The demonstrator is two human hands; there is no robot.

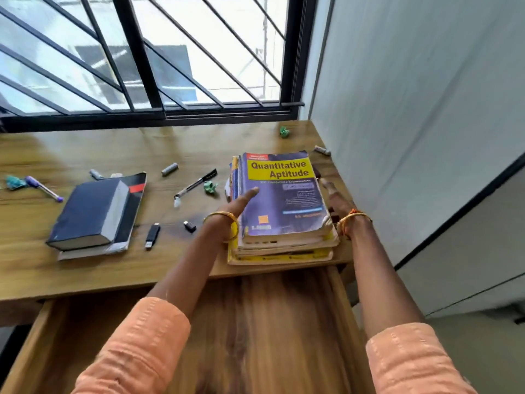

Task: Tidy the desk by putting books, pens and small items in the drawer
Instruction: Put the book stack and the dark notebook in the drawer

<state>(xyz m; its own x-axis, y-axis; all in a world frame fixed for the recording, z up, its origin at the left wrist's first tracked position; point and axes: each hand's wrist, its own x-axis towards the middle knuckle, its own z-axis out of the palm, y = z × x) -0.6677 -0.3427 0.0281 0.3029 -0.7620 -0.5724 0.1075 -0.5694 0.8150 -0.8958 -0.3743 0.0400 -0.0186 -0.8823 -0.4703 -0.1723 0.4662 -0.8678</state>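
The open wooden drawer (255, 322) sits below both forearms. The left hand (237, 206) and right hand (338, 200) clasp opposite sides of a stack of worn paperback books (281, 211), thumb on the purple cover. Beyond the left hand lies a black pen (196, 183).

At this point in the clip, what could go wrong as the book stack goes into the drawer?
1. The book stack is uneven, with loose covers; gripped only at its sides by the left hand and right hand, it could splay or drop.
2. The marker and green paper ball beside it could get knocked off the desk.
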